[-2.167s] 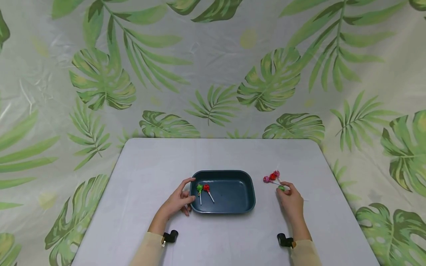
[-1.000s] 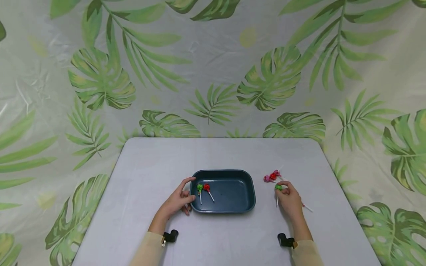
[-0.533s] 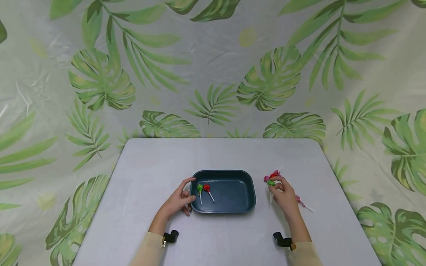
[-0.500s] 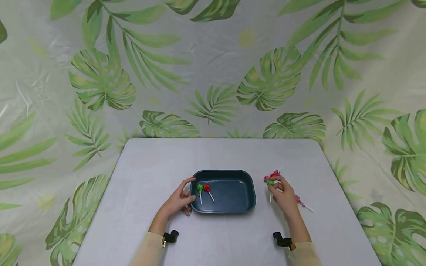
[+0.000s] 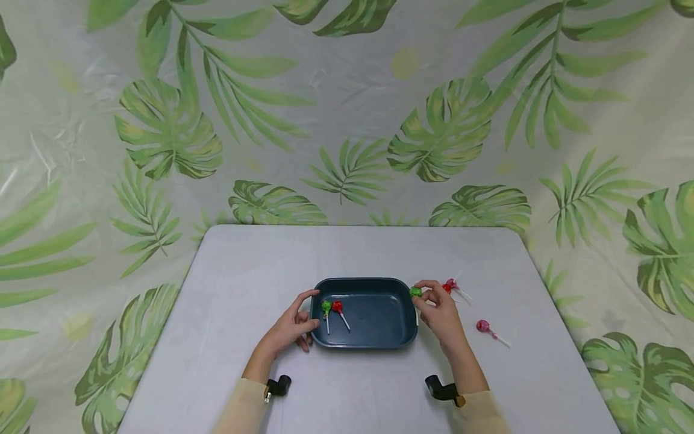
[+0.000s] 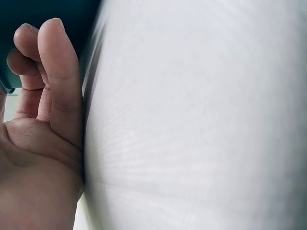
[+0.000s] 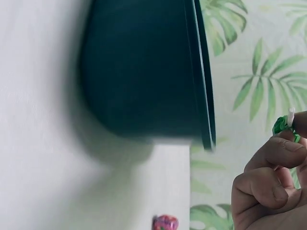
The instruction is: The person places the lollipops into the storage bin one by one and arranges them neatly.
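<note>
My right hand (image 5: pixel 440 312) pinches a green-wrapped lollipop (image 5: pixel 415 292) between thumb and index finger, its white stick hanging down over the right rim of a dark blue tray (image 5: pixel 379 343). In the right wrist view, the green candy (image 7: pixel 279 125) sits above the level of the rim. At the tray's left end my left hand (image 5: pixel 286 328) holds the edge, index finger and thumb at the rim. The left wrist view shows its other fingers (image 6: pixel 60 72) bent beside the tray wall. Inside the tray lie a green lollipop (image 5: pixel 326 307) and a red lollipop (image 5: pixel 337 307).
Right of the tray, a red lollipop (image 5: pixel 447 288) and a pink lollipop (image 5: pixel 453 283) lie together, partly behind my right hand. Another pink lollipop (image 5: pixel 483 326) lies apart, nearer me. The white table (image 5: pixel 358 398) ends at a leaf-patterned backdrop (image 5: pixel 347 120).
My right hand has lifted the green lollipop from the group on the right and carried it left to the tray's right rim. The left hand stays at the tray's left end.
</note>
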Demonstrator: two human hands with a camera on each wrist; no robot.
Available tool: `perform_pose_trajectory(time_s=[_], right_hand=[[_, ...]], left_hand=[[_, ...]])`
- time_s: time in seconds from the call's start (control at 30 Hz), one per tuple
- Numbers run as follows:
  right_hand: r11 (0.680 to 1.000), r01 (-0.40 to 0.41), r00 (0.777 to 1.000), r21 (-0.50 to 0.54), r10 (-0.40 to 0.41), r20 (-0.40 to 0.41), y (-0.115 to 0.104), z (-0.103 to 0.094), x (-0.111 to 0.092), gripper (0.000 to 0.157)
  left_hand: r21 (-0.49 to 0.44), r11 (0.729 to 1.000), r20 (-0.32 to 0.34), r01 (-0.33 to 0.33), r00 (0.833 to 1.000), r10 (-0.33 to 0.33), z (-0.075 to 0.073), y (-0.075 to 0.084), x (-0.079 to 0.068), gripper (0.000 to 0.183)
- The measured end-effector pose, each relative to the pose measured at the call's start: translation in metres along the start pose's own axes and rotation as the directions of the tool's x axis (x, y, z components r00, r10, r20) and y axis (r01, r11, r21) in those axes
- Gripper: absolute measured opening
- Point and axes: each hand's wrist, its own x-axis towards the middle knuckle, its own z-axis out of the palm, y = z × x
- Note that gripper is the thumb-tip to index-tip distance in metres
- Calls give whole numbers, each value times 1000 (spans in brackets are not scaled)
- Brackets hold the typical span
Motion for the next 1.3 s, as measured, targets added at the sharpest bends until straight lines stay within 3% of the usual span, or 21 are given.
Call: perform_pose_trajectory(time_s=[0.2,0.57,1.3], right_hand=[[999,7,998,37,-10,58,-7,19,1,30],[997,69,993,38,-72,91,-9,51,6,29],[999,33,981,27,-37,190,4,107,22,31]], left_hand=[[-6,1000,3,1,1000,-1,0,0,1,74],[-12,1000,8,4,1000,-4,-1,-1,2,74],[-20,1000,30,-13,999,14,-3,-2,2,77]])
